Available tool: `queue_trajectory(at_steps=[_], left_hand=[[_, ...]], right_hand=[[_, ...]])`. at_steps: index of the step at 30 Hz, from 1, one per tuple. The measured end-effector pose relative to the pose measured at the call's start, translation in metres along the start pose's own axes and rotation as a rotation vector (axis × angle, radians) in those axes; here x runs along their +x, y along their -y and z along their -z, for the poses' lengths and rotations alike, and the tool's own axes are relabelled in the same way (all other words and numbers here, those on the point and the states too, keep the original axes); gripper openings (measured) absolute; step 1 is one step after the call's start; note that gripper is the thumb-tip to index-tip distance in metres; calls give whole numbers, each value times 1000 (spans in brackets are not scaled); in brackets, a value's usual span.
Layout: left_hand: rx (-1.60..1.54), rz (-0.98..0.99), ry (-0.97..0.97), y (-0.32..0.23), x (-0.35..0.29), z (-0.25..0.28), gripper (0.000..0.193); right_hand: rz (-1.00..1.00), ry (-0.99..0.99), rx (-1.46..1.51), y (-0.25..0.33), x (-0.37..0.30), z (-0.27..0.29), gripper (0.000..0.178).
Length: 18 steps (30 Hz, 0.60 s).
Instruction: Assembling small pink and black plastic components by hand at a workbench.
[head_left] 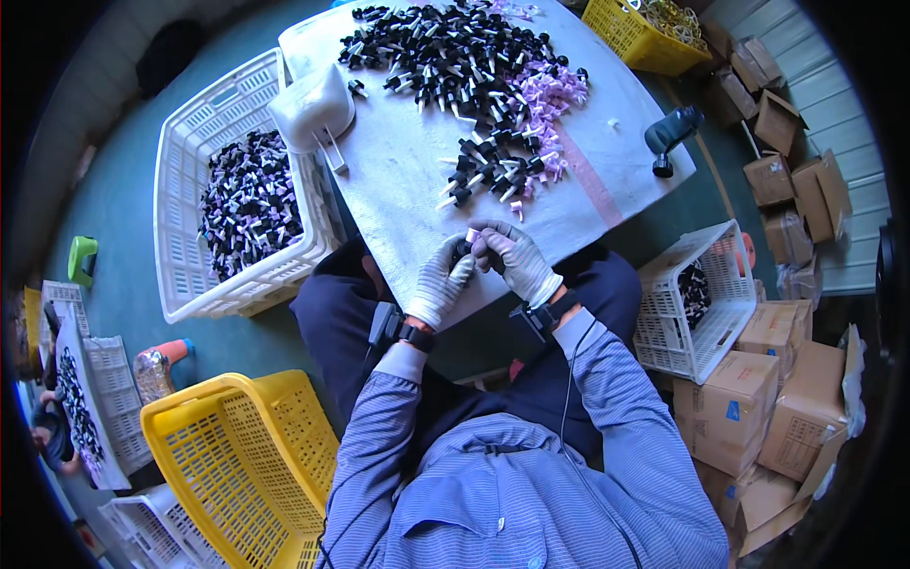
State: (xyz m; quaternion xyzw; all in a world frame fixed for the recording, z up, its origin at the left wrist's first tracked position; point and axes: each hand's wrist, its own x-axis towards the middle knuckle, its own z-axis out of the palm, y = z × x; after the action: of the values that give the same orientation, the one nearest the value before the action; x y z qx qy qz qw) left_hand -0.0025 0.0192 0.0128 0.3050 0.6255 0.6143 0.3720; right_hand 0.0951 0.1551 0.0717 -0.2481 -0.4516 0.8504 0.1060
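Over the near edge of the white tabletop (pixel 398 228), my two gloved hands meet. My left hand (pixel 438 284) is closed around a small black cap (pixel 462 250), mostly hidden by the fingers. A small pale pink piece (pixel 471 234) shows at the fingertips, and my right hand (pixel 517 261) pinches at it from the right. Just beyond lies a loose pink piece (pixel 517 206). Farther back spreads a large pile of black caps with white stems (pixel 445 57), with a heap of pink pieces (pixel 545 100) along its right side.
A white crate (pixel 171 237) of assembled-looking caps stands left of the table, a white scoop (pixel 318 109) at its edge. Nearer left is a yellow basket (pixel 227 398). At right are a dark bottle-shaped tool (pixel 675 128), another white crate (pixel 654 332) and stacked cardboard boxes (pixel 725 403).
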Motion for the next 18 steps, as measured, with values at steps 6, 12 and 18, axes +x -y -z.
queue_trajectory(at_steps=[6, 12, 18], left_hand=[[-13, 58, -26, -3, 1, -4, 39], [-30, 48, -25, -12, 0, -6, 36], [-59, 48, -29, -4, -2, -3, 37]], right_hand=[[223, -9, -387, -7, 0, 1, 28], [418, -120, -686, -20, -8, -2, 26], [762, -138, -1231, -15, -9, -4, 34]])
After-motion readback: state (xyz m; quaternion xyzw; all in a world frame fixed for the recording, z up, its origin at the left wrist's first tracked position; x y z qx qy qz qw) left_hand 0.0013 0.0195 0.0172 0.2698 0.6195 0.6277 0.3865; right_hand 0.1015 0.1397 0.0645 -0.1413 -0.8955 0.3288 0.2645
